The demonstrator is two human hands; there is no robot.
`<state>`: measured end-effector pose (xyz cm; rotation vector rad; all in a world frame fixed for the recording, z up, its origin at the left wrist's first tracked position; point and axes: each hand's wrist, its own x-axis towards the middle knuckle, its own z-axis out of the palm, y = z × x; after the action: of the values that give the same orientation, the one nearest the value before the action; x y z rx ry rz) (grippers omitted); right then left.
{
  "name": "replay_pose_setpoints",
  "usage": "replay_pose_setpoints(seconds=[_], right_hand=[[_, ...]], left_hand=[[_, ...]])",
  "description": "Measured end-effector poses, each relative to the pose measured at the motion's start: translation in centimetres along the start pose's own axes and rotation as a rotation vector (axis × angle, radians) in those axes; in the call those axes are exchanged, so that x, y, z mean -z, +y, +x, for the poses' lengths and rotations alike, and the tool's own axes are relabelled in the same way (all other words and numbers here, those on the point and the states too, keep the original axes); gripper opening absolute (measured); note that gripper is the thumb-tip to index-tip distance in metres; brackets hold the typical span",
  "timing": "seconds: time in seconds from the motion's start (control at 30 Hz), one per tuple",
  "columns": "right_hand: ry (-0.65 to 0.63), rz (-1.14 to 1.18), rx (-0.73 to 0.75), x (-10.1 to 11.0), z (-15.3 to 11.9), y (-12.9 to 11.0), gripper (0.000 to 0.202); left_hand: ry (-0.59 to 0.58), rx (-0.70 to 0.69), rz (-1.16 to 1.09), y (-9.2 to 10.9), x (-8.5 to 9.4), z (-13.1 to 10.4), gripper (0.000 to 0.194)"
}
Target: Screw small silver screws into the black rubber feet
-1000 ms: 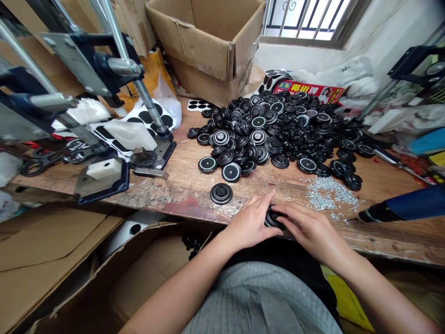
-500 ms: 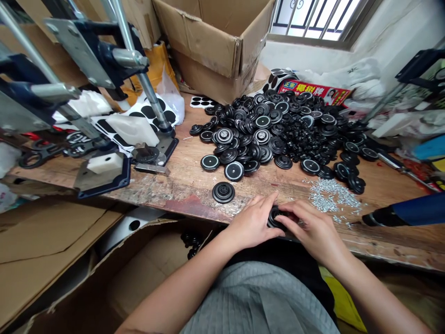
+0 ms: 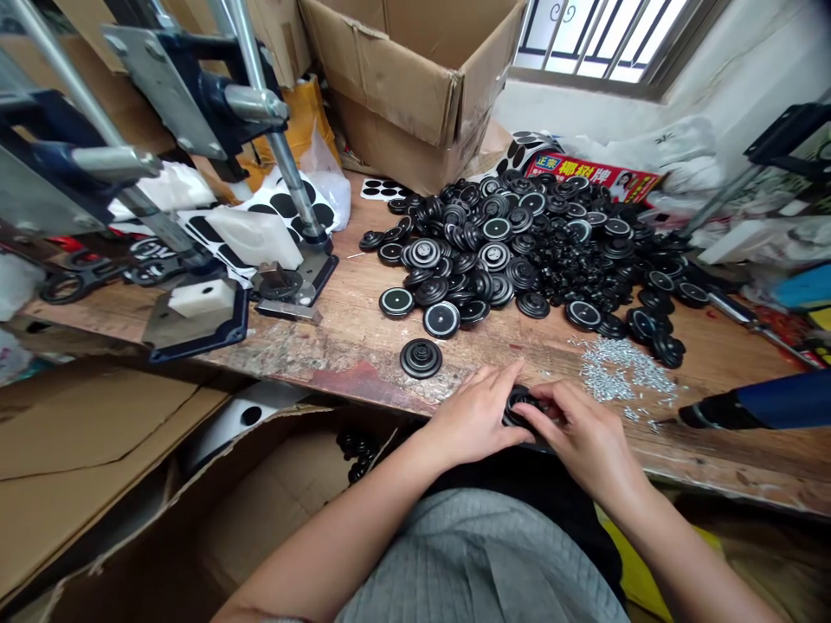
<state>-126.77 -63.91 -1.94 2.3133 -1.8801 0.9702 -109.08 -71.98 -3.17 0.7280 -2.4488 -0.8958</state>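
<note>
At the table's front edge, my left hand (image 3: 477,415) grips the side of a round black stepped disc (image 3: 518,407), thumb and fingers around its rim. My right hand (image 3: 577,426) is closed over the same disc, thumb and fingertips pinched at its middle; whether a small part sits between them is hidden. Another black stepped disc (image 3: 421,358) lies alone on the wood to the left of my hands. To their right are scattered small silver screws (image 3: 616,368), and a blue screwdriver with a black nose (image 3: 756,407) points its bit at them.
A heap of black discs (image 3: 497,229) and small black parts (image 3: 577,268) spreads behind my hands. Hand presses (image 3: 188,104) stand at the left. An open cardboard box (image 3: 402,95) is at the back; another box (image 3: 273,484) sits below the table's edge.
The view has shifted slightly. Both hands stay on the disc at the table edge, with hardly any change in their grip.
</note>
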Motion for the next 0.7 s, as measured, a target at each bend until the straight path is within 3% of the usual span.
replay_pose_setpoints(seconds=[0.13, 0.3, 0.47, 0.6, 0.7], right_hand=[[0.031, 0.020, -0.002, -0.4, 0.1, -0.1, 0.017], [-0.021, 0.088, 0.012, 0.0, -0.2, -0.1, 0.018], [-0.108, 0.137, -0.017, 1.0, -0.2, -0.1, 0.045], [-0.175, 0.217, -0.025, 1.6, 0.2, 0.1, 0.028], [-0.171, 0.256, -0.121, 1.6, 0.3, 0.4, 0.022]], left_hand=[[0.005, -0.001, 0.013, 0.0, -0.1, 0.0, 0.098], [0.010, 0.002, 0.007, -0.2, -0.2, -0.1, 0.098], [0.010, -0.011, -0.005, -0.2, 0.0, -0.1, 0.095], [0.004, 0.001, -0.002, -0.1, 0.1, -0.1, 0.100], [0.011, 0.001, -0.014, -0.1, 0.0, -0.1, 0.102]])
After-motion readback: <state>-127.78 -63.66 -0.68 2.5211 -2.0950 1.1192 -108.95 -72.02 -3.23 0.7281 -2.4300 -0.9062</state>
